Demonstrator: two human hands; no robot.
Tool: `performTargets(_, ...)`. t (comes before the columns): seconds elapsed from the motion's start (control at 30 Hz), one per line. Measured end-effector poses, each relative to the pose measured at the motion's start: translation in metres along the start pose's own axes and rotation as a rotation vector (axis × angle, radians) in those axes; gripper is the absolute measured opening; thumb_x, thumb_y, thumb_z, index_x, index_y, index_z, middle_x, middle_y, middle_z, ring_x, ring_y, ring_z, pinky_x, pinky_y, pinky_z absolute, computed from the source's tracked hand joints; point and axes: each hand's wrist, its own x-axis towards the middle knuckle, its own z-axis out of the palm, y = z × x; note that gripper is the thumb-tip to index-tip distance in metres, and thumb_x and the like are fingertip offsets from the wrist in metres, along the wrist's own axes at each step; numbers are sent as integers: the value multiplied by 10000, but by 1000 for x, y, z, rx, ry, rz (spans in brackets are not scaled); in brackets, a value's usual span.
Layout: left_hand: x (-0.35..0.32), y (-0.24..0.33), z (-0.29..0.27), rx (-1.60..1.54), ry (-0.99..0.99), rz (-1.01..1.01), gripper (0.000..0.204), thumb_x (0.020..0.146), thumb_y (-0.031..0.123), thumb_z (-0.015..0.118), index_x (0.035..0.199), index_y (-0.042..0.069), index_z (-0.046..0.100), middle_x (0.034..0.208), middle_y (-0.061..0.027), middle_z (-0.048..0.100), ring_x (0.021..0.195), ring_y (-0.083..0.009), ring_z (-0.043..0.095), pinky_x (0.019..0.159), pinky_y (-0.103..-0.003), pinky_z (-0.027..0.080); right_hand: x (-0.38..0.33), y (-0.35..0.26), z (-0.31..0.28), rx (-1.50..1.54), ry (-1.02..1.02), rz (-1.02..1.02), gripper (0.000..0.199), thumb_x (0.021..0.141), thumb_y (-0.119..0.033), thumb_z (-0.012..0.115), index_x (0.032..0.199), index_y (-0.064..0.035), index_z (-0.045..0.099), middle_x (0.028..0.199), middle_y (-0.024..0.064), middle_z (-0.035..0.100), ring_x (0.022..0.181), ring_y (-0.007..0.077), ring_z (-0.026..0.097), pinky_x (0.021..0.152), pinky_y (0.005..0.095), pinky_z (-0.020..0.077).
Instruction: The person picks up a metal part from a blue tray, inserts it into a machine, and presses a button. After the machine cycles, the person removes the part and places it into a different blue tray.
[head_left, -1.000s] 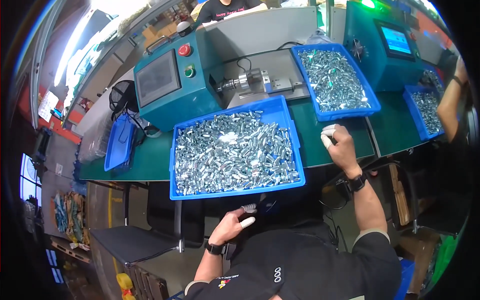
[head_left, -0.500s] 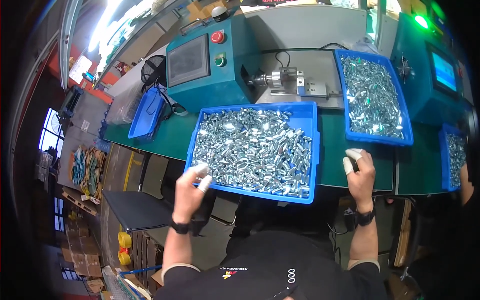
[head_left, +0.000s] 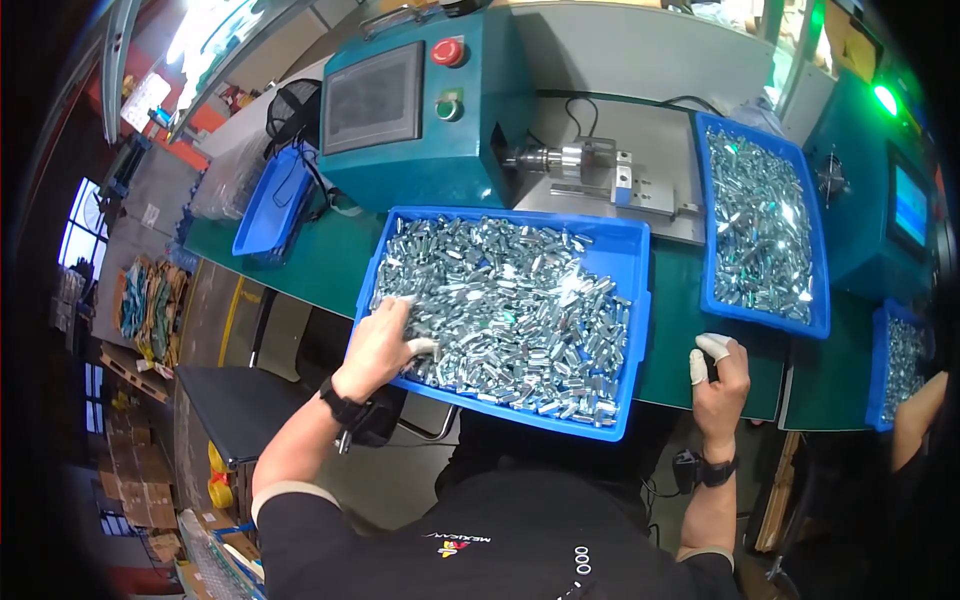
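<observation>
A blue tray (head_left: 640,330) full of small shiny metal sleeves (head_left: 520,320) stands on the bench before me. My left hand (head_left: 375,345) is over the tray's left side, touching or just above the sleeves. Its thumb and forefinger are apart, with white finger covers; the other fingertips are partly hidden. To the right of the tray, above the bench's front edge, is my right hand (head_left: 720,390). Thumb and forefinger, also covered in white, point up with a gap between them, and I see nothing held there. Its remaining fingers are curled.
Behind the tray stands a teal machine (head_left: 430,120) with a screen, a red button and a metal chuck (head_left: 570,160). A second filled blue tray (head_left: 710,290) is at right, beside another teal machine (head_left: 860,200). A co-worker's hand (head_left: 918,408) is near a smaller tray (head_left: 878,400).
My left hand has moved from the tray's near left rim in over the sleeves. My right hand stays right of the tray, slightly lower in view. The whole view has shifted a little.
</observation>
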Motion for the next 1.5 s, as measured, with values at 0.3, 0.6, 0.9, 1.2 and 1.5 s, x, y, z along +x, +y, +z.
performTargets(0.3,61,67,13,-82,-19,283,636,787,359,867,1268,29,613,1009,-174,677,905,-411,678,781,-489,550,14,-61,5,79,-120,-109,505,799,-110,843,1253,14,659,1204,199,667,1130,359,641,1013,414,503)
performTargets(0.6,61,-9,-37,46,68,192,642,841,435,815,1317,46,630,1116,-174,669,1008,-391,687,875,-482,564,67,-138,91,146,-718,-481,774,741,-280,902,1413,-87,571,1415,223,540,1271,419,548,1055,487,476)
performTargets(0.9,61,-19,-12,157,-69,18,854,782,539,843,1411,41,549,1220,-244,628,1075,-430,670,909,-498,556,109,-173,167,-335,-1031,-756,744,729,-516,872,1340,-142,671,1375,188,556,1279,376,515,1055,552,425)
performTargets(1.2,77,47,-7,-2,-209,162,928,808,534,826,1511,52,462,1215,-267,618,1118,-436,651,934,-515,541,117,-117,122,-363,-887,-640,454,850,-411,792,1189,-111,747,1231,151,601,1227,357,534,1030,498,443)
performTargets(1.5,35,36,-36,-103,-200,352,913,820,465,825,1557,108,420,1243,-225,602,1123,-432,632,964,-489,521,92,-98,69,-33,-690,-595,631,756,-310,877,1314,-107,664,1317,154,593,1268,364,535,1053,471,444)
